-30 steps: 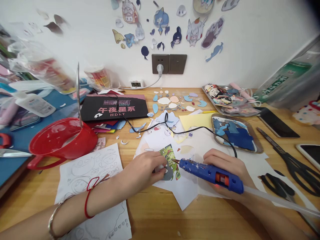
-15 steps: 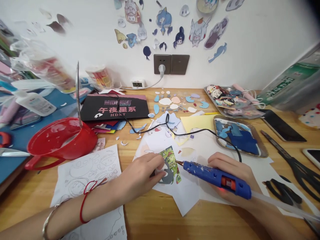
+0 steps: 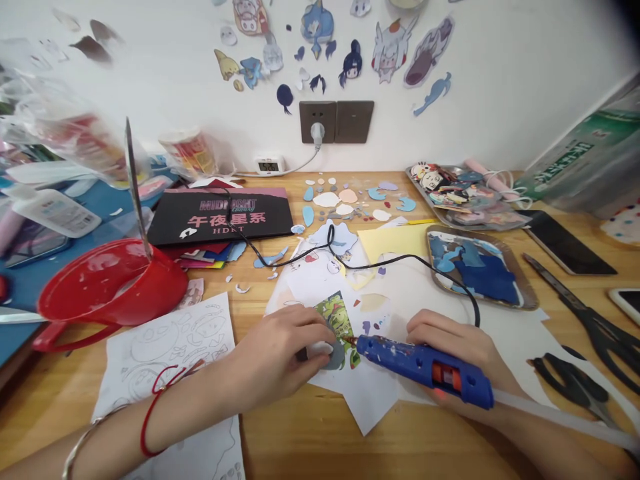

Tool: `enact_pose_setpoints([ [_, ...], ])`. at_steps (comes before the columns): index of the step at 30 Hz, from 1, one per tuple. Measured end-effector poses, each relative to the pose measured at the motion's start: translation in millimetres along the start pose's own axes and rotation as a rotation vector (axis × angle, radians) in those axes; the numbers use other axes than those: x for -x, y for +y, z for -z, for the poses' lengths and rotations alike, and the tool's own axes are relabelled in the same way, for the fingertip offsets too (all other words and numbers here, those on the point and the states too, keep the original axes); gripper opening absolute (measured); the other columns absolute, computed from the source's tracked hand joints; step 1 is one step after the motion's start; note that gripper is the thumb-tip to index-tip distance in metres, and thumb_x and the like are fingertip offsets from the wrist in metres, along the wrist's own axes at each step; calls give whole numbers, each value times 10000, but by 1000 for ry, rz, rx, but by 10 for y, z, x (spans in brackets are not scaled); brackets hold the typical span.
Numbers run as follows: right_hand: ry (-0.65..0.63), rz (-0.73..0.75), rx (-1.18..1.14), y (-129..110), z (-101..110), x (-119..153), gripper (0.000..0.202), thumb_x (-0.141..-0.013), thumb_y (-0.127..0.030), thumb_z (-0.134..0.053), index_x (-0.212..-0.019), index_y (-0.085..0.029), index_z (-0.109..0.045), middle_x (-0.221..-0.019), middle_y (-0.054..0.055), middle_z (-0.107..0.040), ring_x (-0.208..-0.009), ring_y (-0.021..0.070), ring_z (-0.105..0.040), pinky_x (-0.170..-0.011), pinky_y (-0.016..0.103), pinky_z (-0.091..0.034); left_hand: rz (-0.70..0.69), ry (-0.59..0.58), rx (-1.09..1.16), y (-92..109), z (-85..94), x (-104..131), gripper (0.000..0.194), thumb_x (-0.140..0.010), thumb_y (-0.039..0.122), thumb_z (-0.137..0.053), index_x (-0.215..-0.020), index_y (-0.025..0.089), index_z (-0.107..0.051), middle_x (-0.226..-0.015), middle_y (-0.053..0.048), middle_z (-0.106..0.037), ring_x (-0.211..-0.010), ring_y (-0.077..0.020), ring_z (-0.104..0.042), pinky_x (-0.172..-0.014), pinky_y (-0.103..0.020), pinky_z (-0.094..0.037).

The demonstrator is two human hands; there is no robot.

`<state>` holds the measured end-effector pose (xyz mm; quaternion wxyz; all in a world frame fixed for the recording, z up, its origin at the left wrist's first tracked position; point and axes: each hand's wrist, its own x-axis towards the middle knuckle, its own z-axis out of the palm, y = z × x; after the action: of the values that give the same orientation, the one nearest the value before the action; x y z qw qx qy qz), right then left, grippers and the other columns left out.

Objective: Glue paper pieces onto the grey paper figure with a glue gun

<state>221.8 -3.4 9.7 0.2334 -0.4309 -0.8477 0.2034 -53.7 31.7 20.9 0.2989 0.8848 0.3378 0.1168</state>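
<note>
My right hand (image 3: 467,350) is wrapped round a blue hot glue gun (image 3: 417,368), with a clear glue stick (image 3: 555,413) running out of its back end. Its nozzle points left and is at the edge of a green printed card (image 3: 339,316). My left hand (image 3: 283,350) has thumb and fingers pinched on a grey paper cutout (image 3: 335,359), which lies over the lower part of the card. The fingers hide part of the cutout. Under both are white paper sheets (image 3: 367,407). A black cord (image 3: 410,257) loops across the sheets behind my hands.
Left stand a red cup (image 3: 165,287) with an upright metal blade and a sheet of pencil drawings (image 3: 200,333). A black box (image 3: 170,213) lies behind. To the right are a tray of blue paper pieces (image 3: 525,293), black scissors (image 3: 580,310) and a phone (image 3: 570,243).
The glue gun's nozzle has moved slightly left and down, over the card's edge beside the grey cutout. My left hand still pinches the cutout. The whole view has shifted a little.
</note>
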Motion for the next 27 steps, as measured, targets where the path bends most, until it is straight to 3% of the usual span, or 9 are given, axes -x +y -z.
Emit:
enact_pose_setpoints([
  [3,4,-2,6,-4,7,1,118,-698,-217,-493,-816,-220,-490,-778,40,-530,-603,160,-508,-520,262,-374,-39,2,-16,-6,-36,-4,245,-870,128,-475,-989,243,-655,-951,-58,-563,-852,-175,-531,-752,-286,-433],
  [8,33,-11,4,-19,22,-10,160,-659,-136,-489,-793,-223,-491,-776,30,-547,-627,156,-536,-548,250,-397,-7,26,22,-46,-67,-6,226,-848,126,-494,-911,229,-686,-874,-60,-514,-783,-166,-517,-664,-257,-451],
  [17,-96,25,-17,-63,-15,-93,91,-719,-276,-476,-751,-194,-501,-749,43,-548,-590,149,-524,-521,252,-391,-125,3,103,-159,31,-52,169,-858,124,-528,-865,177,-688,-882,-59,-629,-796,-135,-589,-712,-218,-452],
  [27,-146,30,31,-78,-70,-137,79,-685,-212,-489,-753,-181,-516,-736,34,-537,-613,144,-495,-535,241,-359,-184,-8,91,-212,40,-60,169,-864,125,-517,-857,168,-680,-894,-74,-645,-827,-150,-603,-748,-234,-462],
])
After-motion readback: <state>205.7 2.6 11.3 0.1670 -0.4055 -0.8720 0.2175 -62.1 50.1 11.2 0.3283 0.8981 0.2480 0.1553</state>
